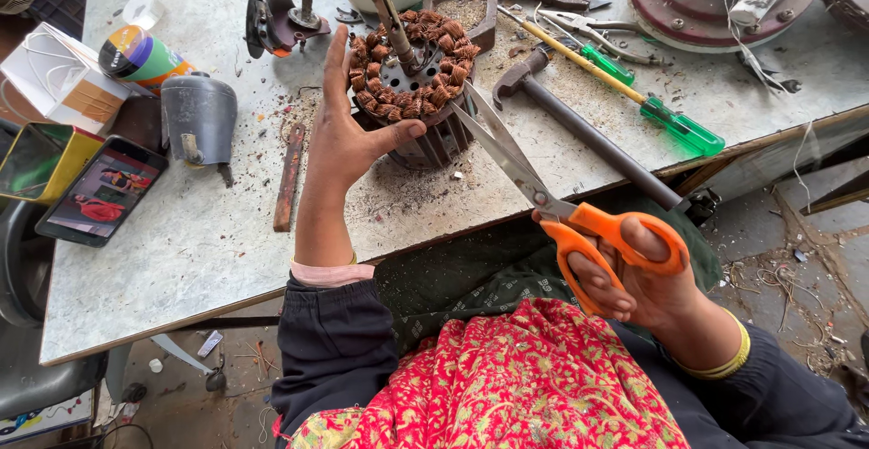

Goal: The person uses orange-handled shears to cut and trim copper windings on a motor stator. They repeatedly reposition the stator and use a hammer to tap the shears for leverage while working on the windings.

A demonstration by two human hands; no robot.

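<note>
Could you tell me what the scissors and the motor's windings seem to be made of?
Scissors: shiny grey blades, likely steel; glossy orange handles, probably plastic. Windings: reddish-brown bundled strands, likely enamelled copper wire, on a dark ribbed core that looks metal.

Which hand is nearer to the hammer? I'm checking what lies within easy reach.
Right. The right hand, holding the orange scissors, sits just below the hammer handle's near end. The left hand rests against the copper-wound stator, farther left of the hammer's head.

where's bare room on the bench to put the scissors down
Bare bench along the near edge, between phone and left hand. Crowded behind the stator and right of it: hammer, screwdrivers.
</note>
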